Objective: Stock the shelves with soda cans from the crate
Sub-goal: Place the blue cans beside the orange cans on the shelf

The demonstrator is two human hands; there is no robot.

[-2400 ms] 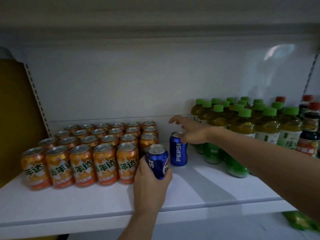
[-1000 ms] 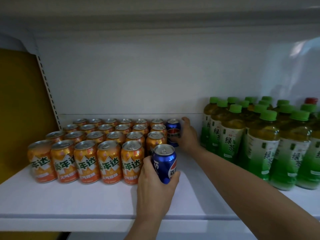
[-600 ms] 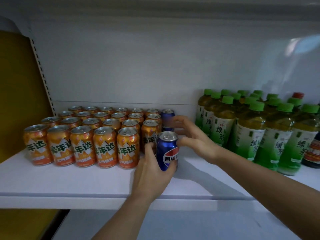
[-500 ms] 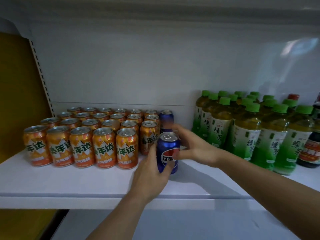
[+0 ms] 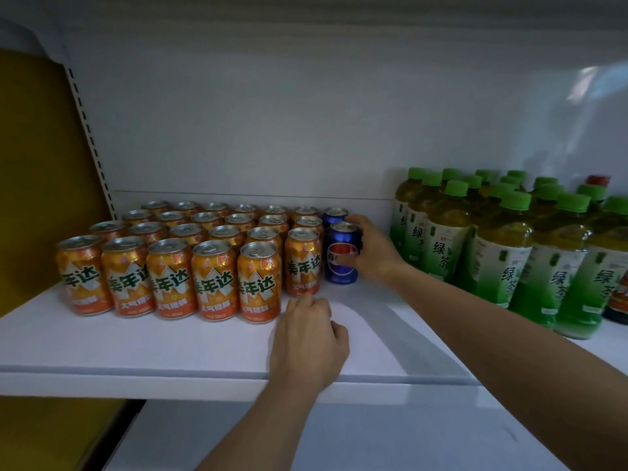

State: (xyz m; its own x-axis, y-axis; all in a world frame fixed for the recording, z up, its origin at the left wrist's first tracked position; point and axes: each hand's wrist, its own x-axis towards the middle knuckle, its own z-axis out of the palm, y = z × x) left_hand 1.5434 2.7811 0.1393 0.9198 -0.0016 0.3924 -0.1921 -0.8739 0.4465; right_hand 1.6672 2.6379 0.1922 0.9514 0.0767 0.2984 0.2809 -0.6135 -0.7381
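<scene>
Between orange cans (image 5: 190, 266) and tea bottles (image 5: 503, 246): blue can (image 5: 341, 256)

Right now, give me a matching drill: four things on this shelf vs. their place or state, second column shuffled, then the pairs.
Column 1:
1. front blue can
2. rear blue can
3. left hand
4. green tea bottles

Column 2:
A. right part of the shelf
B. against the back wall, behind another blue can
C. holds nothing, loosely curled over the shelf front
D. gripped by the right hand, next to the orange cans

Pairs: 1-D, 2-B, 3-C, 4-A
</scene>
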